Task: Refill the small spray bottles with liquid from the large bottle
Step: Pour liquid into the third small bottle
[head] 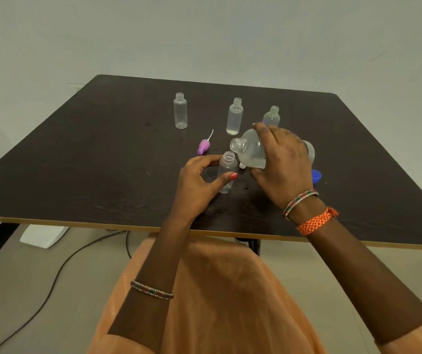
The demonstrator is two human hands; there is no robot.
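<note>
On the bench [89,162], three open small bottles stand at the rear. A purple spray cap [203,146] lies ahead of them. Your left hand [199,185] holds the near small bottle [226,172] upright between curled fingers. Your right hand [285,162] grips the large bottle [249,150], tilted, mouth just above that bottle's neck.

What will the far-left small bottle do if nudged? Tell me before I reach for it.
The far-left small bottle looks empty and thin-walled, so it is probably very light and would slide or skid at a touch. It stands tall and narrow on the table, so it likely tips easily. Once down, its round body would probably roll.
</note>
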